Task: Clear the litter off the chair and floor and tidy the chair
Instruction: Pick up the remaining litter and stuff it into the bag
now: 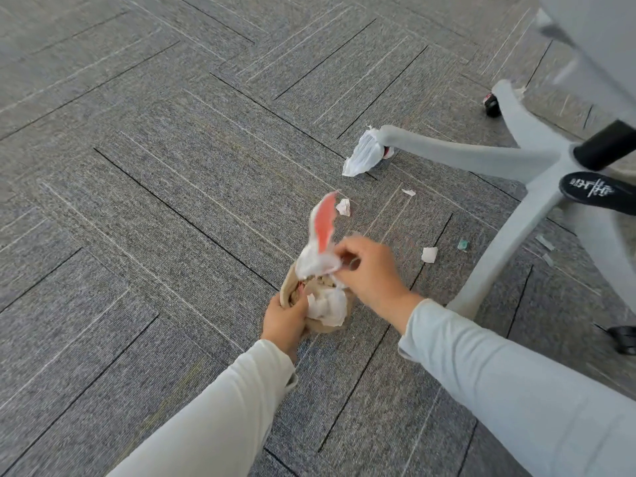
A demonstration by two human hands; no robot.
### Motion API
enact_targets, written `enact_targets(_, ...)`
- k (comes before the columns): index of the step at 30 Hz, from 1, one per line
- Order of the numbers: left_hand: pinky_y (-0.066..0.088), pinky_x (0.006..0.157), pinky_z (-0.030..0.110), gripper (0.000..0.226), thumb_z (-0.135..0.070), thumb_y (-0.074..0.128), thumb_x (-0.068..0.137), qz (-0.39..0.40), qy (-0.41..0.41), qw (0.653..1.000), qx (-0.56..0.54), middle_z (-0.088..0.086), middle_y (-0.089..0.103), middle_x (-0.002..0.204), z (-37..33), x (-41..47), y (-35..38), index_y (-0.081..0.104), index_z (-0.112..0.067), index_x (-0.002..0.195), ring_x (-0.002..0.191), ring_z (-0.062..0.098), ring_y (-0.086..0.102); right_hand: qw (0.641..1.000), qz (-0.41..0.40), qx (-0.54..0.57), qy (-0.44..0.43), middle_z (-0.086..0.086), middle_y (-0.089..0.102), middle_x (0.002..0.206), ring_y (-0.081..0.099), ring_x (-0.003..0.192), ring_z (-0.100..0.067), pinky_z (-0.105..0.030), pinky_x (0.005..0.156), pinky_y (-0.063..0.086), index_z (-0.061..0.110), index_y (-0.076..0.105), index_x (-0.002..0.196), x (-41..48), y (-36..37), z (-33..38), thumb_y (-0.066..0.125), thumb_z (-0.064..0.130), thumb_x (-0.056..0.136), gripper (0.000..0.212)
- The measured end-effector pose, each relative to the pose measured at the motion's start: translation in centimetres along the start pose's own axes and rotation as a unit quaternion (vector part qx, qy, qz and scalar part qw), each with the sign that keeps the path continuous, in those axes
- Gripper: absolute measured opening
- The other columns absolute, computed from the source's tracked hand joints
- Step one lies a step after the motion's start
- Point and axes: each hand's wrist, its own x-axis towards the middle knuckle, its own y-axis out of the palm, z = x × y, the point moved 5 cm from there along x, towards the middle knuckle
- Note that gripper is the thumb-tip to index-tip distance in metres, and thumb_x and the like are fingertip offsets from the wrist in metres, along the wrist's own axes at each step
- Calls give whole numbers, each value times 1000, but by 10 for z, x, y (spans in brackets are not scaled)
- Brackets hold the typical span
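My left hand (285, 320) grips a brown paper bag (311, 304) stuffed with crumpled white tissue. My right hand (371, 270) pinches a white-and-red wrapper (321, 235) at the bag's mouth. On the grey carpet lie a crumpled white bag (363, 154) against a chair leg, small paper scraps (344, 206) (429, 254) (408, 192) and a tiny green scrap (463, 245). The grey chair base (537, 160) stands at the right.
A black slipper (595, 191) lies under the chair base beside the black column (607, 146). Black casters (492, 105) (624, 339) sit at the leg ends. Thin pale scraps (545, 242) lie near the right leg. Carpet stretches away to the left.
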Motion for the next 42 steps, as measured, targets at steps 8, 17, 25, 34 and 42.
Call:
enact_targets(8, 60, 61, 37, 61, -47, 59, 73, 155, -1, 988, -10, 17, 71, 97, -34, -2, 4, 54, -5, 116, 85, 30, 70, 951, 261, -164, 6, -1, 61, 104, 48, 103, -23, -20, 83, 42, 9, 69, 91, -6, 53, 16, 56, 22, 85, 20)
enact_targets(17, 59, 73, 39, 23, -14, 58, 88, 168, -28, 977, 124, 14, 68, 94, -122, 2, 10, 55, -9, 110, 82, 26, 68, 968, 187, 7, 167, 0, 56, 86, 52, 85, -20, -21, 61, 40, 14, 57, 76, 44, -5, 53, 42, -9, 80, 27)
enact_targets(25, 54, 86, 48, 32, -19, 62, 85, 105, 29, 931, 349, 20, 67, 107, -188, -4, 25, 56, -2, 111, 97, 36, 66, 966, 120, 97, 209, -3, 64, 99, 64, 90, -13, -26, 74, 55, 16, 58, 91, 40, -71, 64, 50, -4, 84, 22)
enact_targets(34, 55, 83, 46, 23, -22, 57, 87, 52, 21, 898, 437, 18, 68, 95, -174, 54, 22, 59, -1, 93, 90, 34, 66, 940, 62, -89, 323, 2, 62, 78, 56, 73, -12, -25, 69, 42, 17, 64, 79, 40, -24, -47, 63, 5, 80, 11)
enact_targets(42, 49, 59, 31, 23, -21, 54, 85, 17, 3, 879, 477, 2, 55, 64, -126, 82, 11, 43, -17, 65, 60, 17, 54, 935, 78, -134, 318, 1, 56, 86, 55, 80, -19, -29, 71, 43, 15, 63, 90, 26, 17, -96, 64, 13, 80, 10)
